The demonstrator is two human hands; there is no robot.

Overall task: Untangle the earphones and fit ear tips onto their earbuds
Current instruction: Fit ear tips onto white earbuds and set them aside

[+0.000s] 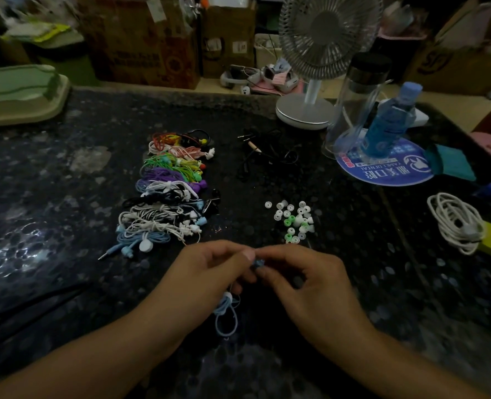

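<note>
My left hand (209, 272) and my right hand (299, 275) meet low in the middle over the dark table, both pinching a small light-blue earbud (257, 262) between their fingertips. Its light-blue cable (225, 315) hangs in a coiled loop below my left hand. A row of bundled earphones (169, 194) in red, green, purple, white, black and blue lies to the upper left. Several loose white and green ear tips (294, 221) are scattered just beyond my right hand.
A black cable tangle (267, 152) lies further back. A white desk fan (313, 108), a clear glass (350, 110) and a blue bottle (388, 125) on a round blue mat stand at back right. A white coiled cable (457, 223) lies at the right.
</note>
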